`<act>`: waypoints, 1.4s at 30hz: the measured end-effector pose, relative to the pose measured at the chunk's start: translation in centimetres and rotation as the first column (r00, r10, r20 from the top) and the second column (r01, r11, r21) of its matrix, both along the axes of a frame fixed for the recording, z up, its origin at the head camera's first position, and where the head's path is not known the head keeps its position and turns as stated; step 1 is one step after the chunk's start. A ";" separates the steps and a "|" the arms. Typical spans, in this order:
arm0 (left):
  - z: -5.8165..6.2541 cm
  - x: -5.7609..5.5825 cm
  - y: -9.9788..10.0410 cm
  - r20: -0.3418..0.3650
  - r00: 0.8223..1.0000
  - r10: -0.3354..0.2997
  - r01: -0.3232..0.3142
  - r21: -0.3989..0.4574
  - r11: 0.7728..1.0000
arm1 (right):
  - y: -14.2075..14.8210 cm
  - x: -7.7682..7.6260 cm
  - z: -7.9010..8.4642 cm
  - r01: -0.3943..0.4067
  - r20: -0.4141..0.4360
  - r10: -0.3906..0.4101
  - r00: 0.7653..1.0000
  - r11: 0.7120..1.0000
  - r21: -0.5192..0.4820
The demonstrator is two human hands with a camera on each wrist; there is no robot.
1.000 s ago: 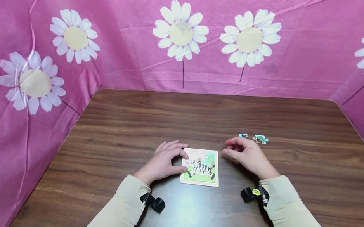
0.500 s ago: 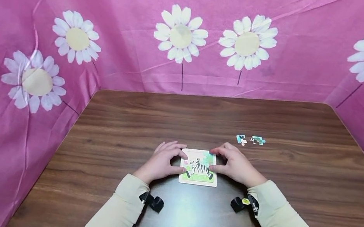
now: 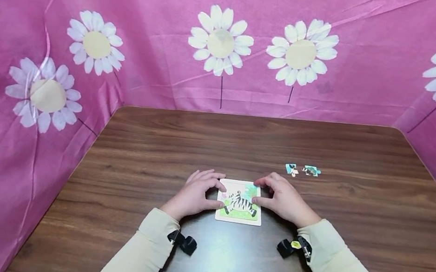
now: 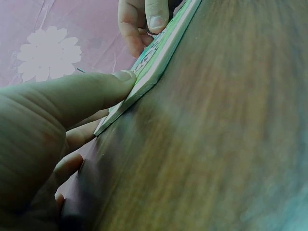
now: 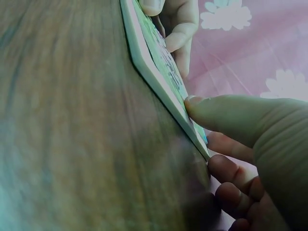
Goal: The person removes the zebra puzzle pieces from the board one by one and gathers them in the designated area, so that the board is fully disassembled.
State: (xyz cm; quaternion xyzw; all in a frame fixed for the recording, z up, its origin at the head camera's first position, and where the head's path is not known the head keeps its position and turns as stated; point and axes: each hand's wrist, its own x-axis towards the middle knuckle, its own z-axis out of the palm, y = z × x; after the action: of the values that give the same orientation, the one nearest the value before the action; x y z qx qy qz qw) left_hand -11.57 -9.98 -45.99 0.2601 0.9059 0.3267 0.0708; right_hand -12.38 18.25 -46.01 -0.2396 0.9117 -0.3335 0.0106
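Note:
A square zebra jigsaw puzzle with a pale frame lies on the table in the head view. My left hand holds its left side, thumb and index finger on the frame. My right hand grips the right side, with its index finger at the far right corner and its thumb lower down. In the left wrist view the left thumb presses on the near rim. The right wrist view shows the right thumb on the puzzle's edge, the index finger beside a bit of blue, and the other fingers curled.
Two loose jigsaw pieces, one blue and white and one blue-green, lie beyond my right hand. The brown wooden table meets a pink curtain with white flowers at its back and sides.
My right hand has come left and down from beside the loose pieces to the puzzle's right side, uncovering those pieces. The left hand has stayed on the left side.

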 end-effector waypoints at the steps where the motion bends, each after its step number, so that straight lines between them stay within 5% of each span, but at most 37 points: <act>1: 0.0 0.0 0.0 0.002 1.000 -0.001 0.001 0.003 1.000 | 0.0 0.0 0.0 0.004 0.003 -0.004 1.000 1.000 0.002; 23: -0.1 0.2 -0.1 0.011 1.000 0.011 -0.011 -0.006 1.000 | -0.4 -0.1 0.0 0.053 0.176 -0.019 0.984 0.980 -0.190; 42: -0.1 -0.4 0.2 -0.012 1.000 -0.002 0.002 -0.017 1.000 | 0.6 -0.6 -0.4 0.092 0.311 0.045 0.949 0.907 -0.412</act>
State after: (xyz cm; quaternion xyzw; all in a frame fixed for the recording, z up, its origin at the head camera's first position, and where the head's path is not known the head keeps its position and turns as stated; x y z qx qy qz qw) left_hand -11.92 -9.82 -46.13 0.2624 0.9087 0.3174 0.0678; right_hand -13.03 18.89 -46.43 -0.1692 0.8077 -0.5560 0.0992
